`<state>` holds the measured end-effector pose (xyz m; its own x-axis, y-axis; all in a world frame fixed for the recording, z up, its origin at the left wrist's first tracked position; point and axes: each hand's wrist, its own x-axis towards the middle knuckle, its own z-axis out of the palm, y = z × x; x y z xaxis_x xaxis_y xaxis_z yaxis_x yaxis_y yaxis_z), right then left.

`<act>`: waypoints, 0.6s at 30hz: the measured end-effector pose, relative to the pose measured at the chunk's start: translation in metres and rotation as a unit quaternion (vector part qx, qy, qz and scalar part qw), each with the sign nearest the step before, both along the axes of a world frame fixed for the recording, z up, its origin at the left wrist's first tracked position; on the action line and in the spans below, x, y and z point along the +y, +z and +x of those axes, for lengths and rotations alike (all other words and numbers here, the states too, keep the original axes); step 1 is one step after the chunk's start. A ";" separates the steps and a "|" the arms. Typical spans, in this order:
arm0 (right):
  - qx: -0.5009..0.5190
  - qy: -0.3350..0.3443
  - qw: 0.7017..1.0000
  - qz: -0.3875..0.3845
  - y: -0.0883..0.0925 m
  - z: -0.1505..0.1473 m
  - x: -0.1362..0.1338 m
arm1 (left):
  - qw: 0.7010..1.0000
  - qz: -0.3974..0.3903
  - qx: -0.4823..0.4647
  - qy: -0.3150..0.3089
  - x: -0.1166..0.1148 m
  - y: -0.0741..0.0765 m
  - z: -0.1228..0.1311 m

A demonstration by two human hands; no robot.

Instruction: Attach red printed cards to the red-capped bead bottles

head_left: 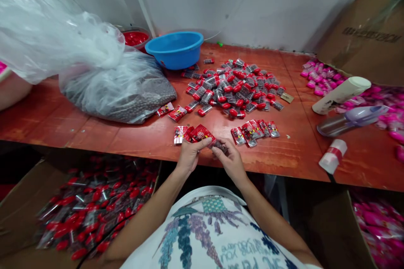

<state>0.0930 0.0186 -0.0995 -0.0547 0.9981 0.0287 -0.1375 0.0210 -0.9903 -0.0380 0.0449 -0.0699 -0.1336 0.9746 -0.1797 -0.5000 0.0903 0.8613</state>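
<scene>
Near the table's front edge, my left hand (191, 152) is closed on the left side of a red packet (201, 133), thumb on top. Beside it my right hand (229, 157) pinches the packet's right end, where a dark, clear part shows between the fingers. A white and red packet (179, 135) lies just left of the held one. More red packets (251, 130) lie in a row to the right. Behind the hands is a heap of small clear containers with red caps (236, 86). Two further packets (177, 113) rest by the plastic bag.
A large clear bag of dark beads (123, 88) and a blue basin (175, 50) stand at the back left. To the right are a rolled tube (341, 94), a bottle (350, 121), a white roll (333, 156) and pink items (325, 76). Below left, a carton (23, 193) holds red-capped containers.
</scene>
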 end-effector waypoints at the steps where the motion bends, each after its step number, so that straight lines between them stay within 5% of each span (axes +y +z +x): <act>1: -0.006 0.008 1.000 0.011 0.000 0.000 0.000 | 1.000 0.000 0.005 0.001 0.001 0.001 0.000; 9: 0.139 0.015 0.988 -0.069 0.007 -0.006 -0.001 | 0.994 -0.009 0.062 -0.088 0.001 0.010 -0.010; 18: 0.017 -0.030 0.999 0.021 -0.001 -0.010 0.003 | 0.995 -0.024 0.072 -0.060 0.005 0.016 -0.006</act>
<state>0.0834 0.0221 -0.1010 0.0062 0.9974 0.0714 -0.1687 0.0714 -0.9831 -0.0441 0.0503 -0.0543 -0.0446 0.9759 -0.2137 -0.3553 0.1844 0.9164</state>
